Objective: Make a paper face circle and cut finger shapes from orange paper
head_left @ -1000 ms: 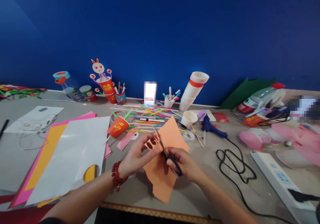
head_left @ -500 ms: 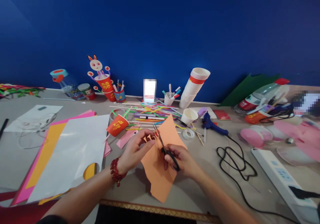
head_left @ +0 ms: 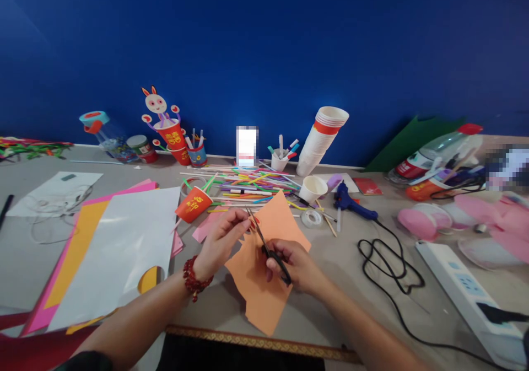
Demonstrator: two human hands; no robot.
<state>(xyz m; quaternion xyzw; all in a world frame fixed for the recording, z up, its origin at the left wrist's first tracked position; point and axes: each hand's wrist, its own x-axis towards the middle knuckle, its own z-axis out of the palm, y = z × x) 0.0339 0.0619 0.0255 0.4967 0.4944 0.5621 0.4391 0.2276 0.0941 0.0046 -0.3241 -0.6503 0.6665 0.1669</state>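
Observation:
A sheet of orange paper point(head_left: 264, 299) with wavy, cut edges hangs tilted above the table in front of me. My left hand point(head_left: 221, 241), with a red bead bracelet on its wrist, pinches the sheet's upper left edge; the fingertips partly hide the spot. My right hand point(head_left: 295, 263) grips black-handled scissors point(head_left: 281, 266). Their blades point up and left, at the paper close beside my left fingertips. A small red mark shows on the paper by the blades. Left of the hands, a red paper cup point(head_left: 195, 205) lies tipped over with green strips sticking out.
Coloured sticks point(head_left: 248, 182) lie scattered behind the hands. Paper sheets point(head_left: 119, 249) are stacked at left. To the right are a tape roll point(head_left: 311, 218), a blue glue gun point(head_left: 351, 203) with a looped cord, and a power strip point(head_left: 458, 283). Stacked cups point(head_left: 320, 145) lean against the wall.
The scissors and my right hand have shifted slightly left, and the blades are nearer my left fingertips. The curled cut points of paper by my left fingers show less now.

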